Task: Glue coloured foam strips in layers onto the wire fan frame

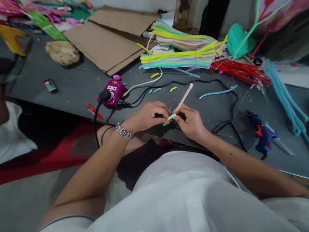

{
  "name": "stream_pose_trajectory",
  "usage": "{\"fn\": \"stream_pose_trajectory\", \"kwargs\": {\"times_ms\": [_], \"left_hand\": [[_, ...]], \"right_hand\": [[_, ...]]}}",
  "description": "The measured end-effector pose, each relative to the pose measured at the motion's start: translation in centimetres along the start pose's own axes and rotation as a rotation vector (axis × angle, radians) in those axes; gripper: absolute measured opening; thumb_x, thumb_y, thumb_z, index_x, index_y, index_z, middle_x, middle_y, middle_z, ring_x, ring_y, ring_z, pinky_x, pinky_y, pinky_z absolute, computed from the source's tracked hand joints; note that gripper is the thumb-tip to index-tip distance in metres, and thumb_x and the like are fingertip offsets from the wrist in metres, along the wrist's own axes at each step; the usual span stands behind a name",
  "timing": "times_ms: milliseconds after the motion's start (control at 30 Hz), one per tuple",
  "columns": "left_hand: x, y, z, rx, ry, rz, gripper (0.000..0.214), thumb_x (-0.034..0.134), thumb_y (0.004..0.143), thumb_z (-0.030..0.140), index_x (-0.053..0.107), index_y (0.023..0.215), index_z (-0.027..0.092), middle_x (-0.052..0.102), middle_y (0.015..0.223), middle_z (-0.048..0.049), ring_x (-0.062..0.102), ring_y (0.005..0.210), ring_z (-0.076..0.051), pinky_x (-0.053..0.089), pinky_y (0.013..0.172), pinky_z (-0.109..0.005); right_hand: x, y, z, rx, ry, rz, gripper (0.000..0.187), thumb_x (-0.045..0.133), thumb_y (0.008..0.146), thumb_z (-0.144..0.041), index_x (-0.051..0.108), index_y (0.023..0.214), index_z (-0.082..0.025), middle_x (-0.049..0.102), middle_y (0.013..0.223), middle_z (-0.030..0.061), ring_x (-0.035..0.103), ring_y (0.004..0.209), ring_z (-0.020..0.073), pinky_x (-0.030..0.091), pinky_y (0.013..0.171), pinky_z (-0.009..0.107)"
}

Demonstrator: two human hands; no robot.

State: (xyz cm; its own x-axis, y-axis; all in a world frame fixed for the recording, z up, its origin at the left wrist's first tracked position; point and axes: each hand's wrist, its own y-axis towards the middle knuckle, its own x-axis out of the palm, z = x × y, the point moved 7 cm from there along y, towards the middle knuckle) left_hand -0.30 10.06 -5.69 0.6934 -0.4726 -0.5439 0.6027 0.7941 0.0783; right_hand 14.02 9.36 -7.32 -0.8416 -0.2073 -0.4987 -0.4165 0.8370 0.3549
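While over table edge (72,113), 2 hands (147,116) (190,124)

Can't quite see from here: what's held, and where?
The right hand holds a pale wooden stick by its lower end; the left hand pinches a mint-green pipe cleaner piece at one end.

- Between the left hand (147,116) and right hand (189,124): a wooden stick (183,97) rising from the right hand, and a short pipe cleaner piece (170,117) pinched against it by the left hand
- Beyond the left hand, on the counter (72,87): a power strip (112,93), with a lighter (50,85) farther left
- Beyond both hands: a pipe cleaner bundle (178,58), with cardboard sheets (108,38) to its left
- Right of the right hand: a hot glue gun (263,132) on the counter
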Motion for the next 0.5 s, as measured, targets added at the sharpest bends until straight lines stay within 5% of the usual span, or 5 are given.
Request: {"fn": "stream_pose_trajectory", "kwargs": {"times_ms": [267,500], "left_hand": [[0.7,-0.1,-0.9,0.031,0.055,0.097,0.007,0.075,0.086,0.026,0.075,0.081,0.02,0.07,0.093,-0.0048,0.066,0.09,-0.019,0.05,0.086,-0.032],[0.4,0.7,-1.2,0.031,-0.042,-0.037,0.011,0.071,0.088,0.03,0.077,0.083,0.022,0.074,0.095,-0.0054,0.068,0.092,-0.019,0.05,0.089,-0.032]], "right_hand": [[-0.2,-0.1,0.4,0.065,0.004,0.03,0.013,0.06,0.09,-0.02,0.065,0.078,-0.021,0.068,0.082,0.0016,0.065,0.076,0.017,0.05,0.073,0.029],[-2.0,-0.7,1.0,0.239,0.119,0.172,0.012,0.07,0.088,-0.03,0.069,0.081,-0.02,0.071,0.081,0.0017,0.067,0.072,0.0157,0.054,0.069,0.029]]}}
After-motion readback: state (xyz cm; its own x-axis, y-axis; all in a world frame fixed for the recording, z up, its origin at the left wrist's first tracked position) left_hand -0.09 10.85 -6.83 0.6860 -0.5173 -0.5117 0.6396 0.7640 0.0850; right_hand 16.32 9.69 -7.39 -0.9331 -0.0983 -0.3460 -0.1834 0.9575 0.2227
